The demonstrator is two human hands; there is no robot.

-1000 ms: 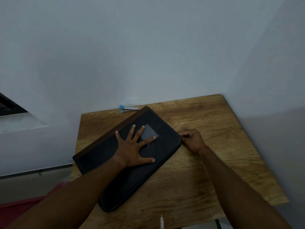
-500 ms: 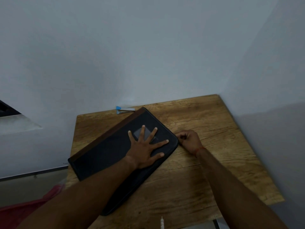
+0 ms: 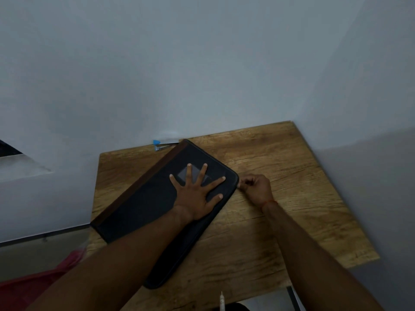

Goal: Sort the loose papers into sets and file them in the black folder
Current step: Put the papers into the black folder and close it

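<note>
- Wooden counter [image 3: 280,176] pushed into a grey wall corner.
- On its left half, black folder [image 3: 143,212] lying flat and closed, long axis diagonal from near-left to far-right, brown spine toward the wall.
- Spread flat on the cover, left hand [image 3: 195,198], fingers straight.
- Curled at the folder's right corner, right hand [image 3: 256,187], pinching its edge.
- Bare wood to the right; folder's left corner at the counter's left edge.

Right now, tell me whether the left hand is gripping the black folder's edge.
No, the left hand lies flat with its fingers spread on top of the black folder, not curled round any edge.
</note>
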